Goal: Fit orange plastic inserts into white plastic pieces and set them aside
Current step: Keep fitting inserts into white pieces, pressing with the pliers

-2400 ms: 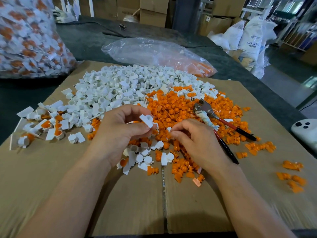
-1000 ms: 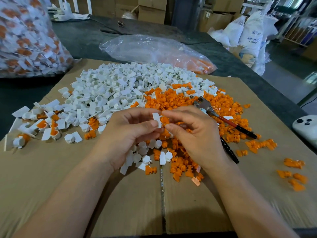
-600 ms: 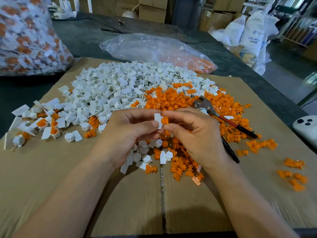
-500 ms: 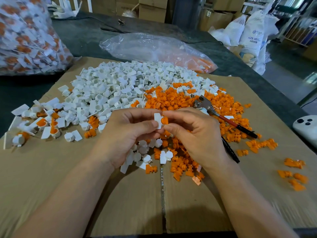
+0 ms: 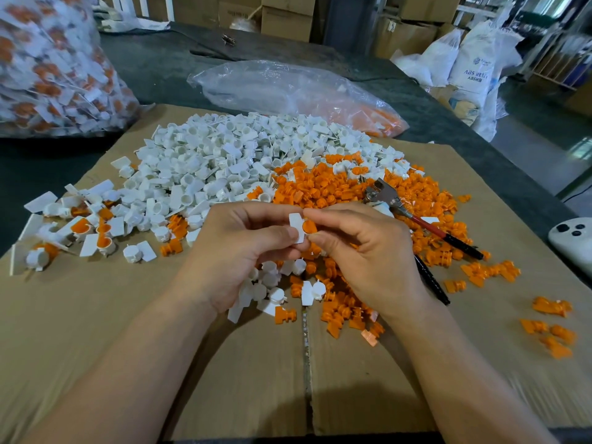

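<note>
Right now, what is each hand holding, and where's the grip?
Left hand pinches a white piece by its flat tab. Right hand pinches the orange insert between thumb and forefinger, against that piece.

Single head-worn view, wide-angle. Looking forward and down from the near edge of the cardboard sheet, close in over the work. Catching both forearms at the bottom corners, left hand and right hand meeting dead centre on a white piece and orange insert. Taking in the white pile far left and the orange pile far right. Reaching up past the dark table to boxes and sacks beyond.
</note>
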{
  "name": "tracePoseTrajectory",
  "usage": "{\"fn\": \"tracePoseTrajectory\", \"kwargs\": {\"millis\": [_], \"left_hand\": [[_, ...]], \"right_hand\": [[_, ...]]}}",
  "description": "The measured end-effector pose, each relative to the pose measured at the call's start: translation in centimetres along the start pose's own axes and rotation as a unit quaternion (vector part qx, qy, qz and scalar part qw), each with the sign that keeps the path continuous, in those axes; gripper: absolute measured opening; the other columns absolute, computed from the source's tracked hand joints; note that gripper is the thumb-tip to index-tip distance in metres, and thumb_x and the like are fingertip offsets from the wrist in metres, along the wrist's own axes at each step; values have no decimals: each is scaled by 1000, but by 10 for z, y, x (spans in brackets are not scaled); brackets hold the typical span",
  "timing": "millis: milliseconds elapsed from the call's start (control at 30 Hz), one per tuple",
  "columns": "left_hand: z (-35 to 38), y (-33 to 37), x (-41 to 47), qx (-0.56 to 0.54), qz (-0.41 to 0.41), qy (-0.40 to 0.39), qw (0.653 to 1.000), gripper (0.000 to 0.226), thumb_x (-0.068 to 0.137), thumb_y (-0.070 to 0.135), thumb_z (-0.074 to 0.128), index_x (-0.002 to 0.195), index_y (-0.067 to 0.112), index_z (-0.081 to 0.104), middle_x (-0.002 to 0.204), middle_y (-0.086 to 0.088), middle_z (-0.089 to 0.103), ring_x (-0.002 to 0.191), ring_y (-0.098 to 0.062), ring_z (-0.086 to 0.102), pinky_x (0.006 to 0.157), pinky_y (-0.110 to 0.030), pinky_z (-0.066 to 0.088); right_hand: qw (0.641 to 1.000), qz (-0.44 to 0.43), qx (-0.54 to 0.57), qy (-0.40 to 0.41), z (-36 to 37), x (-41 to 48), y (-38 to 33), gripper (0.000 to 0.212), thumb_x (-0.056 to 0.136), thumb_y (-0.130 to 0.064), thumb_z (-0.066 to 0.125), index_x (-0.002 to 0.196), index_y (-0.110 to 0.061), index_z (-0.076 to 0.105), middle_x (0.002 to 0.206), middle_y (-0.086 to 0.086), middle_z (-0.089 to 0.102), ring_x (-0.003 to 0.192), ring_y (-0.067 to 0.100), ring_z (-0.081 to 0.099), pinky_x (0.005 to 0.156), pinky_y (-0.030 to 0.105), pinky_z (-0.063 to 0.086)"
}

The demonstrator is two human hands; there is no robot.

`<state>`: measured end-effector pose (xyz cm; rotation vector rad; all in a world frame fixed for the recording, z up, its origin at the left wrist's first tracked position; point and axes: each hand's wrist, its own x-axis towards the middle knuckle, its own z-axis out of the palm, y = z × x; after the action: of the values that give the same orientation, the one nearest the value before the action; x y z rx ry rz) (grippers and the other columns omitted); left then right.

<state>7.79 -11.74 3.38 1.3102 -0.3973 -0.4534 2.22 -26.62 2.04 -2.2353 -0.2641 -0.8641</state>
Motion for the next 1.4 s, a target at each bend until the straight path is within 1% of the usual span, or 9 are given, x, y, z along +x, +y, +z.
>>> {"fn": "tracePoseTrajectory", "kwargs": {"millis": [200,267,333,433,567,700,833,967,1400], "left_hand": [[2,0,-1,-12,-2,-1,1000,17,55,10,68,68,20,76,62,-6,70,56,-14,68,53,-18,53],[2,-1,0,-4,-2,12,1000,13,59,5,70,65,15,74,57,-5,68,52,-14,66,50,-18,52],[2,-2,0,14,0,30,999,20,66,-8,68,67,11,70,52,-5,65,48,-14,64,48,-18,52],[3,-2,1,26,7,40,999,23,69,-14,65,66,9,69,51,-5,63,46,-14,61,46,-19,51],[3,-1,3,-8,-4,37,999,12,55,1,70,57,12,71,56,-5,65,48,-13,61,46,-19,51],[3,0,2,-24,-13,43,999,9,49,9,69,57,12,71,58,-7,67,48,-15,63,45,-19,51],[3,0,3,-25,-20,47,998,11,50,4,71,59,11,68,57,-8,66,46,-15,62,44,-18,50],[3,-1,3,-6,-17,51,999,18,67,-12,67,65,5,62,51,-6,64,44,-14,61,44,-18,50],[3,-4,4,3,-22,49,999,21,69,-13,66,62,7,63,52,-8,64,46,-15,62,44,-18,49]], "right_hand": [[1000,17,12,1,-1,-1,-1,28,75,-7,68,104,-5,67,90,-10,61,87,3,59,76,11,48],[1000,9,11,-3,0,-1,-2,28,75,-7,69,102,-4,68,90,-6,62,86,6,60,75,14,49],[1000,0,11,-5,1,-1,-2,28,73,-7,69,102,-3,68,90,-4,62,85,8,61,74,16,50],[1000,-7,10,-4,2,-3,-3,31,72,-7,71,103,-4,68,90,-4,62,85,8,61,74,18,51],[997,45,64,-4,2,-3,-3,47,71,-12,74,115,-14,58,93,-12,60,86,6,63,76,17,52],[992,69,105,-1,1,-3,-5,41,72,-21,70,111,-21,57,92,-7,63,85,8,65,75,22,54],[994,55,98,0,2,-3,-5,41,72,-16,71,110,-19,57,91,-9,62,85,7,63,74,18,52],[994,53,94,4,2,-3,-4,44,71,-12,73,112,-20,56,91,-12,61,85,4,62,74,15,51],[996,35,76,-2,2,-3,-4,34,72,-14,70,104,-18,61,87,-13,61,82,6,62,72,17,51]]}}
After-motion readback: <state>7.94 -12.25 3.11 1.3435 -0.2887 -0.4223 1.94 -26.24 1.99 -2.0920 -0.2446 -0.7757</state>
